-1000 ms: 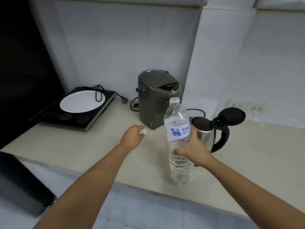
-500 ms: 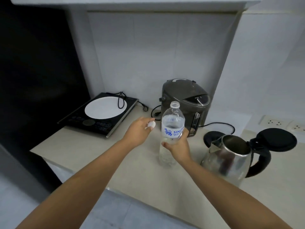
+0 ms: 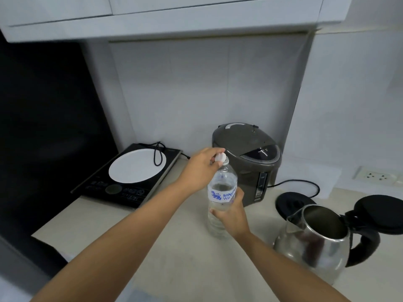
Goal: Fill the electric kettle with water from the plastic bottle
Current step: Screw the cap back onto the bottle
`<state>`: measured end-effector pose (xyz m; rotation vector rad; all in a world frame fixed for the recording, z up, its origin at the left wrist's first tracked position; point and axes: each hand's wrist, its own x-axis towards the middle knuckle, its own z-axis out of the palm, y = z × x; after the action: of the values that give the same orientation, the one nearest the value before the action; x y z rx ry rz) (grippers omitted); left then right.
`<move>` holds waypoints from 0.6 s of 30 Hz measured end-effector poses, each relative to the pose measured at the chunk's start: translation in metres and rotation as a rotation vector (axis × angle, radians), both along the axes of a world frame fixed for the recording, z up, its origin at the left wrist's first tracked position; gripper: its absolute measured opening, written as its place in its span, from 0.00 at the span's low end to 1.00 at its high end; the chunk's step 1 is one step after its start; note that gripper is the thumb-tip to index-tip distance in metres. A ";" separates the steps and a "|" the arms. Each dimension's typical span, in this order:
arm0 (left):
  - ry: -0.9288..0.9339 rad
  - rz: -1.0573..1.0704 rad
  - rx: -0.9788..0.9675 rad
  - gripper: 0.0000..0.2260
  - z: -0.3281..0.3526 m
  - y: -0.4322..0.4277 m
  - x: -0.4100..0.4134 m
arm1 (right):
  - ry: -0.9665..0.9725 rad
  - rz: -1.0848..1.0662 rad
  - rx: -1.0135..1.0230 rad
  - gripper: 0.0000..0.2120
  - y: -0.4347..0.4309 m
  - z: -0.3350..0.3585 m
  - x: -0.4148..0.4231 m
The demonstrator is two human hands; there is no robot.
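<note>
A clear plastic water bottle (image 3: pixel 221 188) with a blue-printed label stands upright on the beige counter (image 3: pixel 174 258). My right hand (image 3: pixel 232 216) grips its middle. My left hand (image 3: pixel 201 165) holds the white cap (image 3: pixel 220 158) at the bottle's mouth. The steel electric kettle (image 3: pixel 316 243) sits to the right of the bottle, off its black base (image 3: pixel 292 203), with its black lid (image 3: pixel 379 211) flipped open.
A dark grey hot-water dispenser (image 3: pixel 248 164) stands behind the bottle, its cord trailing right toward wall sockets (image 3: pixel 377 176). An induction hob (image 3: pixel 128 177) with a white plate and coiled cable lies at the left. White cabinets hang overhead.
My left hand has brought the white cap from beside the bottle up onto its mouth. The bottle has been set down on the counter, left of the kettle. The view has tilted up.
</note>
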<state>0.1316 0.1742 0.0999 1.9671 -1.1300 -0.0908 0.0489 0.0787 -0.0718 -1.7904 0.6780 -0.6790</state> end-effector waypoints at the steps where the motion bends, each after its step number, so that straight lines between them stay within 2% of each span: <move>1: -0.026 -0.008 0.036 0.17 0.001 -0.003 0.002 | 0.001 0.001 0.003 0.43 -0.001 -0.001 0.002; 6: -0.094 -0.067 0.213 0.17 0.016 -0.015 0.017 | 0.032 0.052 0.038 0.45 -0.007 -0.002 0.001; 10: -0.163 -0.172 0.417 0.17 0.035 -0.024 0.033 | 0.027 0.128 0.070 0.43 -0.015 0.005 -0.005; 18: -0.325 -0.207 0.577 0.13 0.047 -0.038 0.036 | 0.158 0.078 -0.002 0.39 -0.014 0.012 -0.006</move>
<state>0.1679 0.1363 0.1465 2.4194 -1.6589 -0.2346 0.0426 0.0652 -0.0596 -1.8762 0.7084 -0.4896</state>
